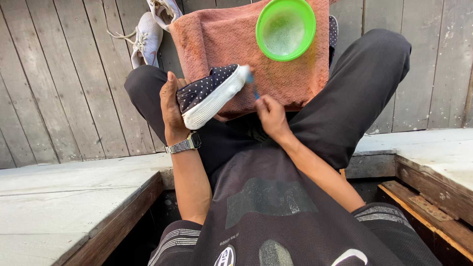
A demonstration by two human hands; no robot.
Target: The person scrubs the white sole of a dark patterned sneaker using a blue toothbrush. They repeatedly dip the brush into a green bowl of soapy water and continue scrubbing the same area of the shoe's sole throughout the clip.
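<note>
**A:** so where's the shoe cleaning at right now?

**B:** Mid-scrub, I'd say. The left hand [171, 111] is wrapped around the dark polka-dot slip-on shoe [211, 93], holding it over the lap with the white sole turned up. The right hand [270, 114] is closed on a blue brush [252, 84] with the bristles at the toe end. The sole looks pretty white already, but I can't tell how much of it is done. The green bowl [286, 28] has sudsy water in it.

**A:** anything still waiting?

**B:** A pair of white sneakers [150, 29] sits off to the side, probably next in line.

**A:** what's the setup?

**B:** Outdoors on weathered grey wooden decking [59, 83]. An orange towel [217, 34] is spread on it, carrying the bowl. The person sits with knees apart.
</note>
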